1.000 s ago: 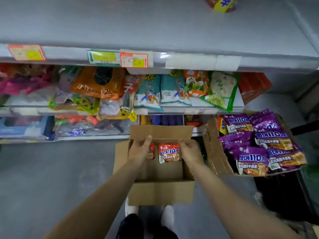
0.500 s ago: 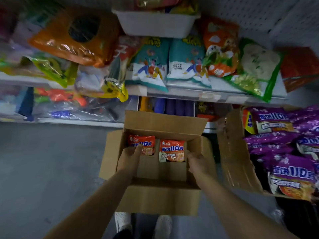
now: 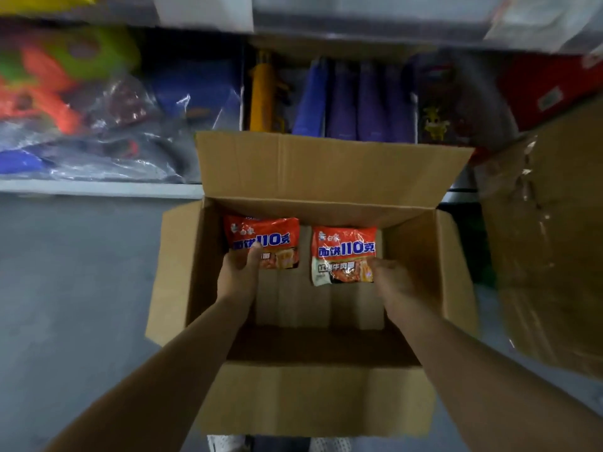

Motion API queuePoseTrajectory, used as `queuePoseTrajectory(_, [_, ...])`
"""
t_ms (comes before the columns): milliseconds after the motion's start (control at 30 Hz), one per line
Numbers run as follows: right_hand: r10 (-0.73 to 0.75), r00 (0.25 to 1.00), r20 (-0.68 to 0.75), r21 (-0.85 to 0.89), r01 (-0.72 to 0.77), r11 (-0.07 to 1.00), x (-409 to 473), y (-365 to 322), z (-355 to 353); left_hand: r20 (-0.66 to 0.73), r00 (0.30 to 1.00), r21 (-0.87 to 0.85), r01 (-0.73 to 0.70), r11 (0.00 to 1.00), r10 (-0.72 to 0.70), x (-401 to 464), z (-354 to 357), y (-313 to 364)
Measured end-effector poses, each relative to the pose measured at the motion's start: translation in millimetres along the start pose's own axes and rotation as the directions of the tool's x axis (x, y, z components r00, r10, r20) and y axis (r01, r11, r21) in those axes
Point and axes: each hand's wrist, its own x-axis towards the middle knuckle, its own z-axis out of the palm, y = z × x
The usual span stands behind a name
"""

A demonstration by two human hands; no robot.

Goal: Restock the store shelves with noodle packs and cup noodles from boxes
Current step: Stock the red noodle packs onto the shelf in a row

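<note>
An open cardboard box (image 3: 313,399) stands on the floor before me, with two orange noodle packs at its far end. My left hand (image 3: 239,272) grips the left noodle pack (image 3: 262,234), thumb on its front. My right hand (image 3: 393,282) touches the lower right corner of the right noodle pack (image 3: 342,247); how its fingers lie is hidden by the back of the hand. Both forearms reach down into the box.
A bottom shelf (image 3: 98,185) holds plastic-wrapped toys on the left and blue and purple packs (image 3: 352,102) behind the box flap. A second cardboard box (image 3: 548,243) stands at the right. Grey floor (image 3: 75,272) lies to the left.
My view has tilted down and closer to the box. Both hands have gone deeper inside, and the left one has taken hold of the left pack.
</note>
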Motion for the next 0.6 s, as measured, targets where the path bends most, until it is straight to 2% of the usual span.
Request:
queuePoseTrajectory(333, [0.049, 0.994, -0.099, 0.078, -0.041, 0.996, 76, 43, 54, -0.104, 0.994, 0.043, 0.046, 0.998, -0.041, 76, 15, -65])
queuePoseTrajectory(600, [0.128, 0.986, -0.107, 0.201, -0.105, 0.974, 109, 60, 69, -0.088, 0.994, -0.086, 0.059, 0.995, -0.066, 112, 25, -72])
